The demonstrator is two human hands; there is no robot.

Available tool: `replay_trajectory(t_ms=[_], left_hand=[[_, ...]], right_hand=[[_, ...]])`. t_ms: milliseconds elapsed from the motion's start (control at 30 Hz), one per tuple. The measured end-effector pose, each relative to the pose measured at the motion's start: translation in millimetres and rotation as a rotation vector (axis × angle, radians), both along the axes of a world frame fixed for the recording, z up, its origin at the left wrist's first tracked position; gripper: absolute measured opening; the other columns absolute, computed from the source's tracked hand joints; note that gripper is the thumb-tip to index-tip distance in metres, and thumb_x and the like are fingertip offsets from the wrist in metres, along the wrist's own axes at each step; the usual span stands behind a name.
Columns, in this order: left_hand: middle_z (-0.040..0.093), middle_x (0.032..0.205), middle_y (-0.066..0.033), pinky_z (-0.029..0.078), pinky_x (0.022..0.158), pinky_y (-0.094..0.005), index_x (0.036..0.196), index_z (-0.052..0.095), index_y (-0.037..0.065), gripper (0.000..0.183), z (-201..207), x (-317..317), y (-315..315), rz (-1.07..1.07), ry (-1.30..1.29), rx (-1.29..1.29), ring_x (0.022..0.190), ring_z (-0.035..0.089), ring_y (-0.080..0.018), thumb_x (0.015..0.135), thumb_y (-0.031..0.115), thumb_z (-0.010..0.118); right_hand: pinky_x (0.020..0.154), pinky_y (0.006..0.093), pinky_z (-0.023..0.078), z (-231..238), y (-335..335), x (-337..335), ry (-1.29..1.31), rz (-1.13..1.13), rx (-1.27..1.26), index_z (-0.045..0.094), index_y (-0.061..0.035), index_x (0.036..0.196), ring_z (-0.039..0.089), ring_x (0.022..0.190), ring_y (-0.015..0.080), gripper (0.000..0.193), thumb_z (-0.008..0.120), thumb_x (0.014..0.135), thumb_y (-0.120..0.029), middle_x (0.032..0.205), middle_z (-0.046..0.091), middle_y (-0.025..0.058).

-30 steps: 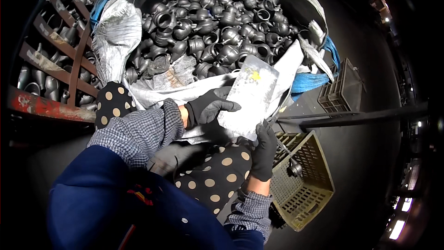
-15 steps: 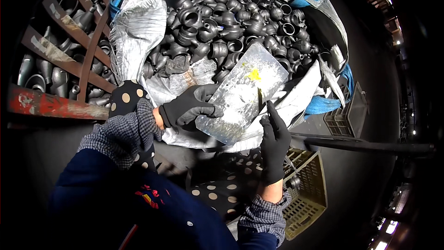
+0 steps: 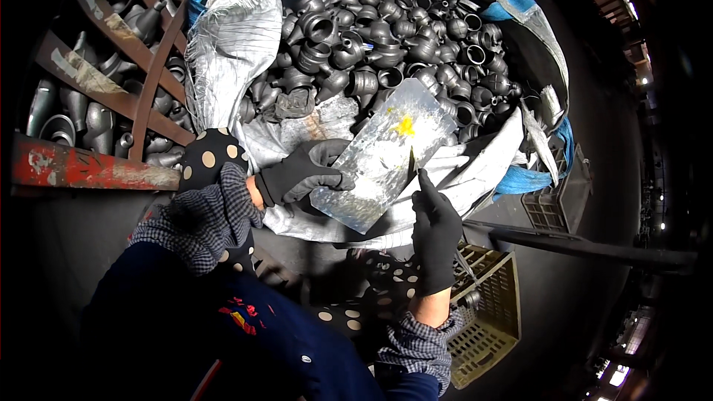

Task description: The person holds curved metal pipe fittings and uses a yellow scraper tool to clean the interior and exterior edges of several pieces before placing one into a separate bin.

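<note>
My left hand (image 3: 301,171), in a dark glove, grips the left edge of a flat, translucent rectangular sheet (image 3: 365,191) with thumb and fingers. The sheet is scuffed whitish, with a bright yellow smear (image 3: 404,126) near its upper part. My gloved right hand (image 3: 436,241) is at the sheet's lower right side, fingers pinched together. From its fingertips a thin, dark, pointed tool (image 3: 413,162) reaches up over the sheet; its exact kind is unclear. Beyond the sheet, a large white woven sack (image 3: 230,44) holds many dark grey cast metal fittings (image 3: 386,52).
At the left stands a rusty slatted metal bin (image 3: 89,163) with more metal castings. A yellowish plastic crate (image 3: 490,319) sits below my right hand, and a grey crate (image 3: 557,197) lies farther right. A dark bar (image 3: 587,247) runs across between them.
My right hand has shifted slightly left and down, with the thin tool's tip still over the sheet. The sheet tilts slightly differently. The sack appears shifted right as the view moved.
</note>
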State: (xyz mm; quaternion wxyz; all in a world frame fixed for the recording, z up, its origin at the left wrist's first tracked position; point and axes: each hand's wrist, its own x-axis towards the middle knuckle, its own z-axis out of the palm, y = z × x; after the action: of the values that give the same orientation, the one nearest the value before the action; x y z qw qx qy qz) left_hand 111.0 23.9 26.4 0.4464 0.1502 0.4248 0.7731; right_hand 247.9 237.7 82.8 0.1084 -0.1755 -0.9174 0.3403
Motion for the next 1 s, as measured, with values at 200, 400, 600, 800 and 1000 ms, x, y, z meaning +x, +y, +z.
replay_trajectory(t_ms=[200,400,600,800,1000], left_hand=[[0.064,0.117,-0.0083,0.051,0.091,-0.0274,0.132,0.050,-0.003,0.054,11.9,-8.0,-4.7,-0.006,0.031,-0.199,0.105,0.063,-0.0134,0.080,-0.004,0.067],[0.065,0.112,-0.0106,0.052,0.089,-0.0281,0.128,0.051,-0.005,0.048,-32.0,-4.8,2.9,0.009,-0.119,-0.264,0.101,0.064,-0.0158,0.081,-0.005,0.065],[0.064,0.112,-0.0081,0.053,0.091,-0.0308,0.126,0.052,0.001,0.041,-55.0,0.3,20.7,-0.024,-0.402,-0.287,0.102,0.064,-0.0177,0.087,-0.003,0.062],[0.064,0.112,-0.0066,0.053,0.091,-0.0322,0.125,0.054,0.003,0.038,-45.6,3.5,33.8,-0.010,-0.477,-0.286,0.103,0.064,-0.0164,0.088,0.001,0.063],[0.063,0.113,-0.0053,0.050,0.089,-0.0264,0.129,0.048,0.002,0.053,-8.2,22.1,19.3,-0.003,-0.020,-0.233,0.101,0.062,-0.0127,0.082,0.003,0.071]], right_hand=[[0.052,0.0201,0.036,-20.1,3.4,-1.0,0.014,-0.195,-0.644,0.061,-0.0073,0.128,0.046,0.057,0.0039,0.038,0.057,0.091,-0.005,0.079,0.064,0.0020],[0.073,0.0246,0.050,-67.1,11.9,7.0,0.077,-0.032,-0.284,0.062,-0.0049,0.125,0.064,0.081,0.0118,0.034,0.058,0.092,-0.008,0.097,0.070,0.0086],[0.075,0.0384,0.050,-95.0,11.1,14.5,-0.271,0.019,-0.069,0.061,-0.0205,0.127,0.065,0.085,0.0306,0.041,0.061,0.086,-0.017,0.091,0.067,0.0140],[0.082,0.0265,0.050,-86.2,17.0,2.7,-0.199,-0.069,-0.275,0.061,-0.0098,0.128,0.066,0.092,0.0129,0.043,0.058,0.086,-0.001,0.107,0.071,0.0121],[0.077,0.0282,0.050,-46.3,8.5,14.6,-0.071,-0.114,-0.307,0.062,-0.0109,0.126,0.064,0.084,0.0157,0.040,0.062,0.087,-0.006,0.101,0.070,0.0111]])
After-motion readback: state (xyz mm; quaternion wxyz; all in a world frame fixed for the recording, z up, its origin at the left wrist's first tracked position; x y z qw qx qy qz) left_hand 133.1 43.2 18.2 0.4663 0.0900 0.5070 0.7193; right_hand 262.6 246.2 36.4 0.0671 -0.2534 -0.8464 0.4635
